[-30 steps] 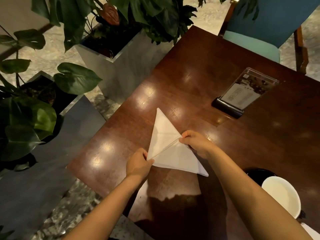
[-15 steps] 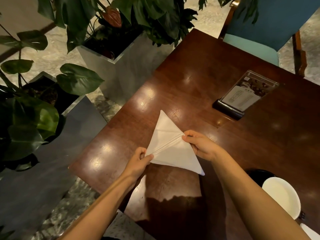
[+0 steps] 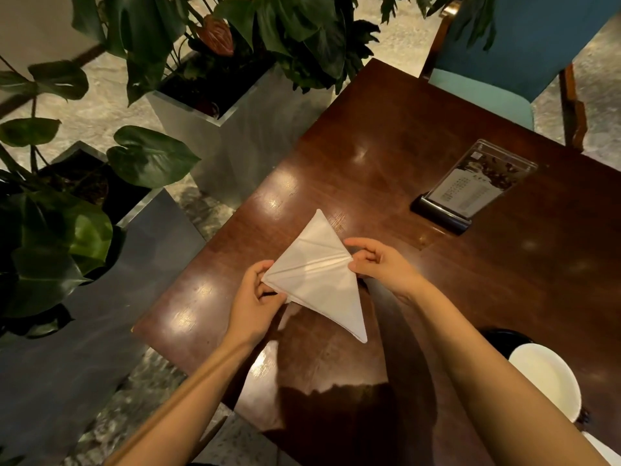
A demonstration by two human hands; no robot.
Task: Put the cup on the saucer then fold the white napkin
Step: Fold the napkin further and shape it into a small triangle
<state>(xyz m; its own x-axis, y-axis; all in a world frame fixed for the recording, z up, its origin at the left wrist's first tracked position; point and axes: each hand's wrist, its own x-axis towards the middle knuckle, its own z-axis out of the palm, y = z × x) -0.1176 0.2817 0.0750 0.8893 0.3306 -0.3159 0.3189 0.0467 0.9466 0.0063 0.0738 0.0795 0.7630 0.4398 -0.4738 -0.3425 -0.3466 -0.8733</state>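
Observation:
The white napkin (image 3: 317, 272) is folded into a kite-like shape with a raised crease across its middle, lying on the dark wooden table (image 3: 403, 156). My left hand (image 3: 255, 302) pinches its left corner. My right hand (image 3: 379, 264) pinches the right end of the crease. The near tip of the napkin points down-right, the far tip lies flat. At the lower right, a white cup (image 3: 544, 380) stands on a dark saucer (image 3: 500, 338), partly hidden behind my right forearm.
A clear menu stand (image 3: 470, 193) on a black base stands at the back right. A teal chair (image 3: 504, 62) is behind the table. Tall planters (image 3: 235, 122) with big leaves flank the table's left edge. A white object's corner (image 3: 601, 449) shows at bottom right.
The crease between my hands has been raised and pulled taut, and the napkin's near tip has swung toward me. Both hands kept their hold on the napkin's corners.

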